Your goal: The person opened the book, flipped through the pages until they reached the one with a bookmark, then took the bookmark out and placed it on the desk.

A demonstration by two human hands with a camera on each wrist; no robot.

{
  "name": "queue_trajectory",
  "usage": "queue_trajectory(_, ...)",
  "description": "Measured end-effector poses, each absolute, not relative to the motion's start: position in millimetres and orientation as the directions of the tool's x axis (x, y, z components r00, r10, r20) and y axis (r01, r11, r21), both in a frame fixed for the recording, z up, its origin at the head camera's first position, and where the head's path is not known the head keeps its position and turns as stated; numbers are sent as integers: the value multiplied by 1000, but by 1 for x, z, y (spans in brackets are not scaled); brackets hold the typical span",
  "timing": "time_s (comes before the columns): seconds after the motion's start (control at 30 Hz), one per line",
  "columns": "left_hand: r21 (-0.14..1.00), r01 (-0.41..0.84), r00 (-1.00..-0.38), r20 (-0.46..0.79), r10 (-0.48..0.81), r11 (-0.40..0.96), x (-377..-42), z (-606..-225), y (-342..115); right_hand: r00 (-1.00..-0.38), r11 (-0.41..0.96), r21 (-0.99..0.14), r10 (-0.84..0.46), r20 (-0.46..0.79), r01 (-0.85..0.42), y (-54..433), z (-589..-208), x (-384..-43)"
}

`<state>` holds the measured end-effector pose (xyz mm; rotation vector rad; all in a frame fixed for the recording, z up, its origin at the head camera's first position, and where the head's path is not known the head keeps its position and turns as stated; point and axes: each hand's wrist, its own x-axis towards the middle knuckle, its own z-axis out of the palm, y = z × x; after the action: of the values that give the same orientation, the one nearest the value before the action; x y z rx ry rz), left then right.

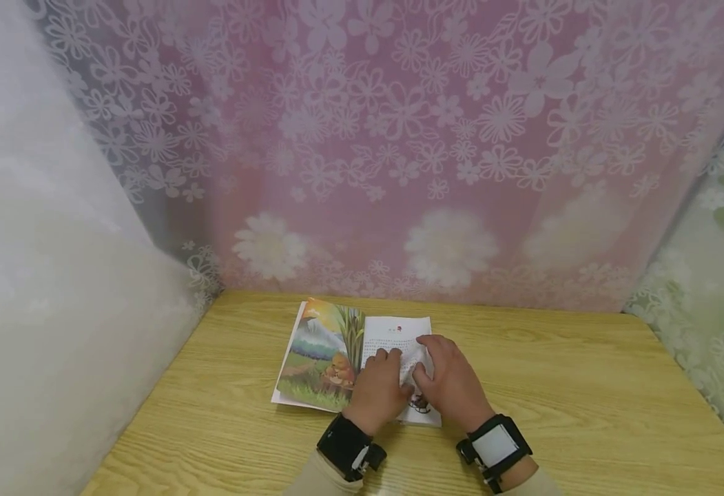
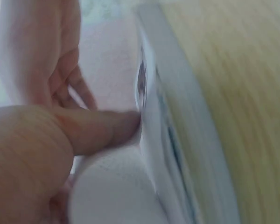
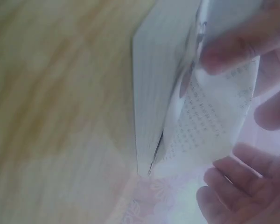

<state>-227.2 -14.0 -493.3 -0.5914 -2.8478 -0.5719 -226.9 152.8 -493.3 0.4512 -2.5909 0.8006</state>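
An open picture book (image 1: 321,358) lies on the table. A colour picture of a bear among reeds and mountains fills its left page. The right page (image 1: 392,331) carries printed text and a small drawing near the bottom. My left hand (image 1: 377,389) rests on the right page near the fold, fingers slightly bent. My right hand (image 1: 457,386) is at this page's right edge, thumb and forefinger apart. A thumb (image 2: 105,128) touches the paper in the left wrist view. The text page (image 3: 200,126) looks raised and bent in the right wrist view.
The wood-grain table (image 1: 560,393) extends on both sides of the book. Behind it hangs a pink flowered curtain (image 1: 362,172). Pale sheeting (image 1: 58,241) borders the left, and flowered sheeting (image 1: 709,289) the right. Both wrists wear black straps.
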Motion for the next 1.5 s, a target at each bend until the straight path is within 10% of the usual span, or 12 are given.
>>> queue_trajectory(0.33, 536, 405, -898, 385, 213, 741, -250, -474, -52, -930, 813, -464, -249, 270, -352, 144, -492, -220)
queue_trajectory(0.5, 415, 492, -825, 503, 257, 765, -259, -462, -71, -891, 810, -382, -361, 275, -446, 145, -495, -216)
queue_trajectory(0.77, 164, 608, -773, 343, 533, 777, -256, -460, -97, -913, 829, -386, -345, 218, -405, 147, -498, -213)
queue_trajectory(1.1, 387, 320, -937, -4, 349, 865, -255, -465, -107, -935, 853, -383, -314, 166, -355, 141, -499, -213)
queue_trajectory(1.5, 419, 192, -978, 6, 209, 887, -257, -483, -99, -922, 843, -372, -345, 178, -388, 136, -497, -216)
